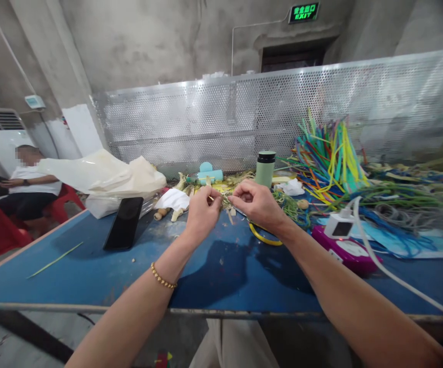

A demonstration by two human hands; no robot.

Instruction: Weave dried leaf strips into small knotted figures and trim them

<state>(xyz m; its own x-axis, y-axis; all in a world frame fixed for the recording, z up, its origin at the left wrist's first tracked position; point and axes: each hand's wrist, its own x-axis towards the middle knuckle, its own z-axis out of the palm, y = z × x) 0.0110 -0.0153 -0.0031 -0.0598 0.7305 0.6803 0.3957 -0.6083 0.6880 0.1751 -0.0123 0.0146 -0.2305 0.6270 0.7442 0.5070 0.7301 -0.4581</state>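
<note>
Both hands are raised over the blue table, fingertips turned toward each other. My left hand, with a gold bead bracelet at the wrist, has thumb and fingers pinched together. My right hand is also closed in a pinch, close to the left fingertips. What lies in either pinch is too small to make out. Pale dry plant scraps lie just beyond and between the hands. A yellow hoop-like piece shows under the right wrist, partly hidden by it.
A black phone and plastic sheeting are at left. A green flask stands behind my right hand. Coloured strips, a purple box with charger and white cable occupy the right. A person sits far left.
</note>
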